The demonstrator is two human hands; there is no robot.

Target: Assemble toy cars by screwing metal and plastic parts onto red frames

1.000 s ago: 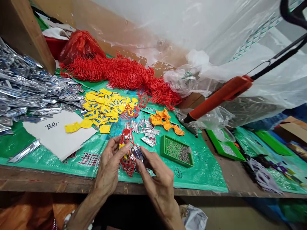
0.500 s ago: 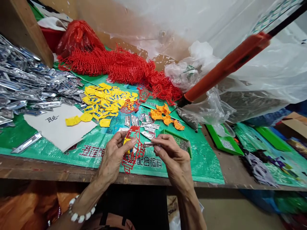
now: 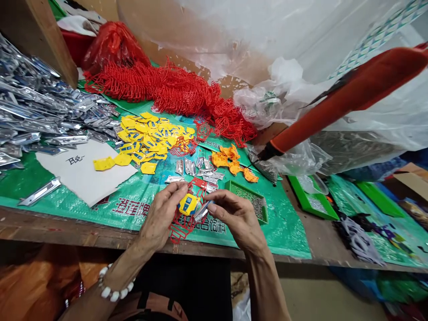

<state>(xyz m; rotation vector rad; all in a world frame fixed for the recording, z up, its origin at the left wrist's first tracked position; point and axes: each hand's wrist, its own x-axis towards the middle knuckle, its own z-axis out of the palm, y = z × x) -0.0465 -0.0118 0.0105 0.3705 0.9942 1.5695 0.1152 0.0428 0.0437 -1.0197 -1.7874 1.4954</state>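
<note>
My left hand pinches a small yellow plastic piece with a blue patch on its face. Between the thumb and fingers of my right hand is a silver, shiny plastic piece, close against the yellow piece's right side; whether they touch I cannot tell. A red openwork plastic frame shows behind and below the two pieces, partly covered by my left hand. Just beyond my hands lie several small silver pieces. A pile of yellow pieces sits farther back on the green sheet.
Silver parts are heaped at left beside a white card. Red frames run along the back. Orange pieces and a green tray of small metal bits lie right of centre. An orange-red stick-shaped tool slants overhead.
The yellow piece has turned to show its blue patch and come out from behind the red frame. My right hand has tilted the silver piece and brought it to the yellow piece.
</note>
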